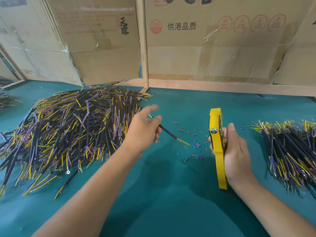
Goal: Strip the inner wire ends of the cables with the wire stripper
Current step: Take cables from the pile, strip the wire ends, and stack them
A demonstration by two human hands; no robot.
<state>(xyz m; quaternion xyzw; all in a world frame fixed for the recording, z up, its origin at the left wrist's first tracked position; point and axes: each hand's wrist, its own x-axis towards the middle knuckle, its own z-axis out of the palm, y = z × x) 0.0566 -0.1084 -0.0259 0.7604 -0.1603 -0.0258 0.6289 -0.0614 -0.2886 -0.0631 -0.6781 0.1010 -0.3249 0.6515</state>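
Observation:
My left hand (pixel 142 130) holds a short black cable (pixel 168 133) between thumb and fingers, just right of a big pile of cables (pixel 71 129). The cable slants down to the right, and its yellow-green inner wires point toward the stripper. My right hand (pixel 234 151) grips a yellow wire stripper (pixel 216 144) upright, jaws away from me, handle down by my wrist. A gap of green mat lies between the cable's tip and the stripper.
Green mat (pixel 162 194) covers the table. Another pile of cables (pixel 290 151) lies at the right edge. Small blue and red insulation bits (pixel 195 146) are scattered between my hands. Cardboard boxes (pixel 213 40) and a wooden post (pixel 143 45) wall off the back.

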